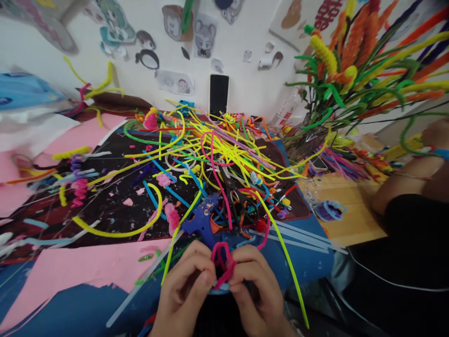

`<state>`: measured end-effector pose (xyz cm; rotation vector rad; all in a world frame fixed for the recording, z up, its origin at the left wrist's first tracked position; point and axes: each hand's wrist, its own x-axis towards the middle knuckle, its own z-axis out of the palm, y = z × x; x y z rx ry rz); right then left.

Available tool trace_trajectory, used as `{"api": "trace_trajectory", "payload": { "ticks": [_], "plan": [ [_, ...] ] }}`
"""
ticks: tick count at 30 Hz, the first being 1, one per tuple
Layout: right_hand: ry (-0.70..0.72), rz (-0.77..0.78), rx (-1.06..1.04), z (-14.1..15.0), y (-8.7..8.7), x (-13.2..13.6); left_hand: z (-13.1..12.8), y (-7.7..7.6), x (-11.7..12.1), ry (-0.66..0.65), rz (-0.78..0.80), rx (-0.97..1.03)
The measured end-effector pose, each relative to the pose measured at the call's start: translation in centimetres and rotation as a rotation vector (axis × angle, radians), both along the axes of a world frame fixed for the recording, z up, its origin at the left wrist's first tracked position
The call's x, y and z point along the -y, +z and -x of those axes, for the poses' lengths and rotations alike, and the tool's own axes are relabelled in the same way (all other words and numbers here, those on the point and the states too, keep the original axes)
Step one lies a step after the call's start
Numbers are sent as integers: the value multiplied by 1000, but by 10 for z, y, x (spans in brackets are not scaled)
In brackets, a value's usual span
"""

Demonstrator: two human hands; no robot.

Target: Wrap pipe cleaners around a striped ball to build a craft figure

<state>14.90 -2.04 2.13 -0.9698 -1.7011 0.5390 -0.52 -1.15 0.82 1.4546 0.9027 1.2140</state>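
Note:
Between my two hands, at the table's near edge, is a magenta pipe cleaner bent into loops. My left hand pinches its left side with thumb and forefinger. On the other side my right hand grips it the same way. Something light blue shows below the loops, partly hidden by my fingers. Just beyond my hands lies a blue glue gun, with a clear glue stick slanting out toward the lower left. Black-handled scissors lie to its right.
A heap of yellow pipe cleaners covers the middle of the table. Pink sheets lie at left. A phone leans on the wall. Pipe-cleaner flowers stand at back right. Another person's arm is at far right.

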Motion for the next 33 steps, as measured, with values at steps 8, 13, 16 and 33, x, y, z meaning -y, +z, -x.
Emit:
{"api": "trace_trajectory", "payload": {
  "ticks": [8,13,16,33],
  "plan": [
    [-12,99,57,-9,-2,2,3,1,1,2,-55,-91],
    [259,299,34,-24,8,3,10,1,-2,-42,-89,-119],
    [361,398,-110,-26,8,2,10,2,-2,-48,-130,-98],
    [135,100,-200,-16,0,-3,0,-7,6,132,-371,-148]
  ]
}}
